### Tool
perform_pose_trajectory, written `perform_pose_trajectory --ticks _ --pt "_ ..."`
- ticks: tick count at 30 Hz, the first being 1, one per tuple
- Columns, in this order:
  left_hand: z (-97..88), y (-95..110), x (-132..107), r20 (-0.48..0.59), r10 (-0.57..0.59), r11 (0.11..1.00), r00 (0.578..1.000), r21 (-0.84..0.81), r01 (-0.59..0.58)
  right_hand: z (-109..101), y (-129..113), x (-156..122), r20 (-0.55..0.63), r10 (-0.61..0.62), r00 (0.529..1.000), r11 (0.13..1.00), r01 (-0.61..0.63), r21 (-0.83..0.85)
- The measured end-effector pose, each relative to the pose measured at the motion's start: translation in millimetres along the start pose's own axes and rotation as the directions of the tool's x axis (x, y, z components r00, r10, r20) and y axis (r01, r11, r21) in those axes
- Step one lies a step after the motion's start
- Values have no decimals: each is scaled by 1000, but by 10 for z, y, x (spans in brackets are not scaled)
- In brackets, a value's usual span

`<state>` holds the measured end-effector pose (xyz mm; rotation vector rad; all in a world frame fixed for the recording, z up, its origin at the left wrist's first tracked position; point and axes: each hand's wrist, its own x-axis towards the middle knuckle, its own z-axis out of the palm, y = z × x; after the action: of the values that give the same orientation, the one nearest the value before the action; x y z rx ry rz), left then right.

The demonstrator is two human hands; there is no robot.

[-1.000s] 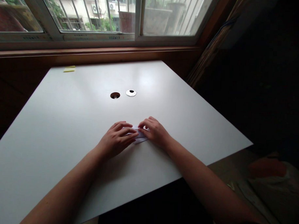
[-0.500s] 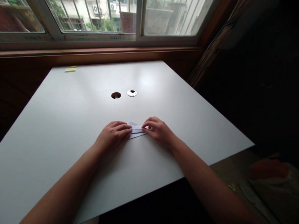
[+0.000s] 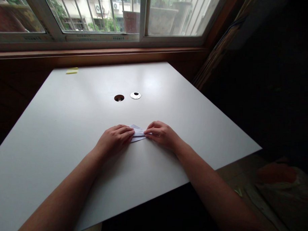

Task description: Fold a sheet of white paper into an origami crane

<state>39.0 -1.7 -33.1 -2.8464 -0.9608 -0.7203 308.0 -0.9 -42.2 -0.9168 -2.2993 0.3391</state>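
On tabletop (image 3: 67, 126), between hands: folded paper (image 3: 138, 133). Spread flat, pressing it down: left hand (image 3: 115, 138); grip pinched on its tip: right hand (image 3: 161, 133). Best to pin left, crease outward firmly (align edges first).

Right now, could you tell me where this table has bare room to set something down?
The table is bare left, between yellow note and left hand, and right, past the right hand. Crowded: the middle, both hands on the folded paper, hole and cap behind.

White table (image 3: 67, 126) by barred window (image 3: 97, 12); perhaps a curtain (image 3: 217, 47) right.
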Motion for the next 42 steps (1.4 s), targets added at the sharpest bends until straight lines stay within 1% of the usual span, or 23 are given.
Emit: perform_pose_trajectory --ticks 4,8,11,13,18,23,27,34,42 --pt "20 -22 -29 -2 -14 1000 1000 24 14 -11 -57 8 12 -26 1000 994 27 -102" --pt "11 -30 -34 -7 -24 999 1000 25 24 0 -103 30 38 -70 997 970 77 -232" --pt "-18 -6 -9 -9 -10 1000 1000 29 10 19 -119 40 48 -108 993 942 117 -314" --pt "-34 10 8 -11 6 999 1000 39 -5 33 -120 43 53 -128 990 930 139 -340" --pt "-46 30 16 -3 31 996 1000 83 -30 55 -145 63 38 -147 988 925 151 -347" --pt "-68 97 33 -20 40 995 999 90 -38 58 -267 117 9 -153 988 914 145 -378" --pt "-93 134 58 -42 54 995 998 89 -50 37 -343 142 21 -150 988 917 147 -369" --pt "-102 82 32 -88 32 998 996 58 -26 -69 -262 82 -35 -97 995 941 80 -330" --pt "-131 28 5 -126 12 997 992 74 -2 -111 -176 49 -31 -88 996 936 72 -345"
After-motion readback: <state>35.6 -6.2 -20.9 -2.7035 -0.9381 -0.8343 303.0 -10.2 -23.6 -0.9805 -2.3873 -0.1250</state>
